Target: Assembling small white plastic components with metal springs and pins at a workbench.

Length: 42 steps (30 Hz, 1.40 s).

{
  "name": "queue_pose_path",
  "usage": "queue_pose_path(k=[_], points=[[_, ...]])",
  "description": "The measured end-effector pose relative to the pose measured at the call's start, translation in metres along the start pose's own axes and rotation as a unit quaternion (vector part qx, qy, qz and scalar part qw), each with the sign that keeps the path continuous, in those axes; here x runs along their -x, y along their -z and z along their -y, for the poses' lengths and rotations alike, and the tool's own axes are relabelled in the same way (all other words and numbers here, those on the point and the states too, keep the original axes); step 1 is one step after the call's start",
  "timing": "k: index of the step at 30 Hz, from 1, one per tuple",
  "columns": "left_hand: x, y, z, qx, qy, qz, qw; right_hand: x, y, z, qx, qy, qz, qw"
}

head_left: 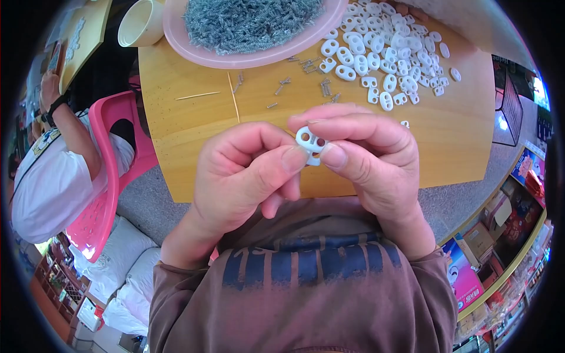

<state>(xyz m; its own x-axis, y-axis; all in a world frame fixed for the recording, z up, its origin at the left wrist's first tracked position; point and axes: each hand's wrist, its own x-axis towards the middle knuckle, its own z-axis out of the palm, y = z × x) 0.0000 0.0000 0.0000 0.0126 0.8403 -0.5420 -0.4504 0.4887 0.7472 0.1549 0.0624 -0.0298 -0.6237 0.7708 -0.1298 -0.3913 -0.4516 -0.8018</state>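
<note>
Between my two hands, above the table's near edge, is a white plastic double-hole cord lock [306, 136]. My left hand [250, 173] pinches its left side, thumb on top. From the right, my right hand [371, 147] grips it between thumb and fingers. Two round holes in its oval part face up, and a narrower part shows below, between the thumbs. My fingers hide its underside, so I cannot tell whether a spring sits inside. Beyond my hands, several small metal springs [281, 86] lie loose on the wooden table [176, 135].
A pink basin [176, 44] full of springs stands at the back, beside a cream cup [141, 23]. White plastic cord-lock pieces [388, 59] are heaped at the back right. Two toothpicks [198, 95] lie at left. Another person [65, 153] sits left, near a pink chair [106, 176].
</note>
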Motion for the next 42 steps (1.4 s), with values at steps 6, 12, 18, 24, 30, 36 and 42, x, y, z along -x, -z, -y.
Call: queue_pose_path(k=[6,12,18,24,30,36,42], points=[[0.001,-0.001,0.002,0.011,-0.002,0.008,1.000,0.001,0.001,0.000,0.020,0.001,-0.001,1.000],[0.002,0.000,0.003,0.023,0.002,0.011,1.000,0.002,0.000,0.000,0.011,-0.010,-0.004,1.000],[0.004,-0.001,0.003,0.028,0.005,-0.002,1.000,0.002,0.000,-0.002,0.013,0.016,0.016,1.000],[0.004,0.000,0.007,0.040,-0.016,-0.004,0.999,0.000,0.005,-0.004,0.233,0.146,0.061,0.959],[0.006,0.001,0.008,0.044,-0.022,0.000,0.999,0.000,0.006,-0.003,0.296,0.189,0.069,0.934],[0.008,0.004,0.011,0.026,-0.039,0.022,0.999,0.001,0.004,-0.001,0.322,0.205,0.077,0.921],[0.011,0.006,0.017,-0.021,-0.093,0.011,0.995,0.002,0.000,-0.001,0.298,0.217,0.066,0.927]])
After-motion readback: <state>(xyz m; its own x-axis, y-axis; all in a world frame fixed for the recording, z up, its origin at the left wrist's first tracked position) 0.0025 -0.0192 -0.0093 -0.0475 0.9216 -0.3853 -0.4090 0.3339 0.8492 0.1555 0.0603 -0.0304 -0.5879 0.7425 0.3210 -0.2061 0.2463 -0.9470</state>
